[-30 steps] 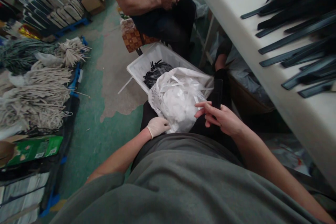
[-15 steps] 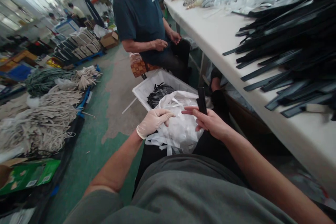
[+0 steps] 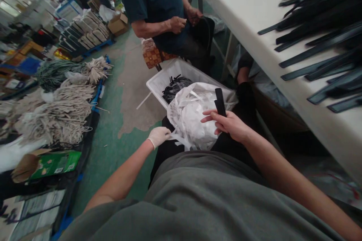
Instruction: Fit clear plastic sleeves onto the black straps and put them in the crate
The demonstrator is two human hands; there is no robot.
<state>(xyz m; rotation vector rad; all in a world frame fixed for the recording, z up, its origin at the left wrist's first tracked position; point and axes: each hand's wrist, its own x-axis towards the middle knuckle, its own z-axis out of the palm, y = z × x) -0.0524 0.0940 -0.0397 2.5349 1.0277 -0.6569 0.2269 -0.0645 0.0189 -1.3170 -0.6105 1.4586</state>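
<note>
My left hand [image 3: 160, 136], in a pale thin glove, is closed at the near left side of a white plastic bag [image 3: 181, 107]. Its fingertips pinch a white strip [image 3: 177, 136] that lies at the bag's edge. Over the bag's right side, my bare right hand [image 3: 230, 124] holds short black straps [image 3: 220, 102] that stand up between thumb and fingers. Its index finger points out to the left, over the bag. Crumpled white strips and film fill the bag, which rests on my lap against a white plastic bin [image 3: 158, 83].
Black strips [image 3: 175, 86] lie inside the bin. At right, a white table [image 3: 240, 11] carries many black straps [image 3: 319, 52]. A co-worker [image 3: 158, 11] sits beyond the bin, hands together. Bundles of beige cord [image 3: 62, 115] lie on a pallet at left.
My left hand has moved down and left from above the bag to its near edge, where it now pinches a strip. My right hand still holds the black straps. The view has tilted down.
</note>
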